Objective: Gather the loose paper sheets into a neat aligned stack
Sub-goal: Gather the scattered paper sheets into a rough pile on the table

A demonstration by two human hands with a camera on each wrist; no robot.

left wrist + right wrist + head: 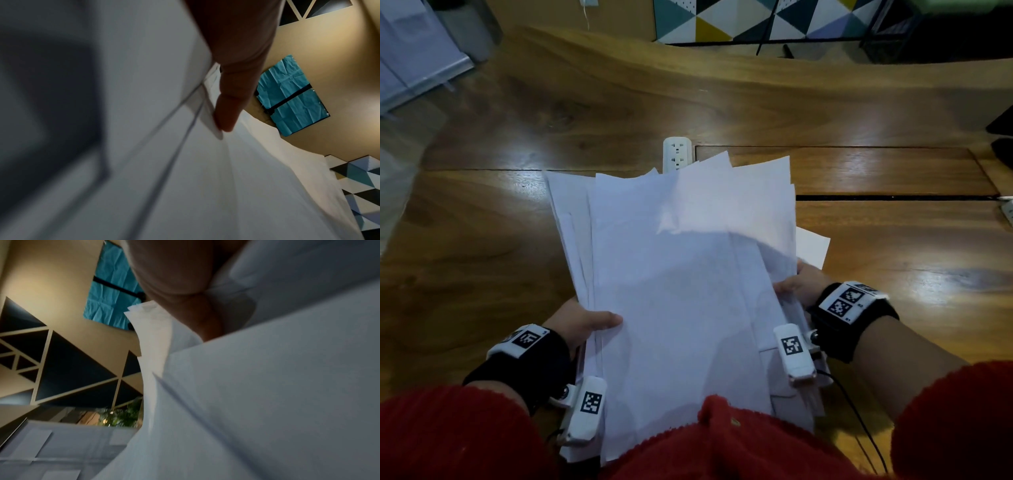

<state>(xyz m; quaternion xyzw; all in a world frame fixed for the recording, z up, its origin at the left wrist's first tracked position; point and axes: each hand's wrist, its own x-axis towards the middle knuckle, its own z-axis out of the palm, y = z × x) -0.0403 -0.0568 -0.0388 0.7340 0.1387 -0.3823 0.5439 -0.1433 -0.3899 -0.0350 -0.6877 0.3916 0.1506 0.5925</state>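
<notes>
Both hands hold a bundle of paper sheets point(674, 281) above the wooden table point(893, 240), near its front edge. The left hand point(578, 322) pinches the left side, thumb on top; the right hand point(799, 284) grips the right side. The sheets fan out unevenly, hiding part of a power strip point(677, 152).

Paper sheets point(674, 274) fanned above table point(500, 212), between both hands. Power strip point(677, 152) behind them. Single sheet point(812, 247) lying right.
</notes>
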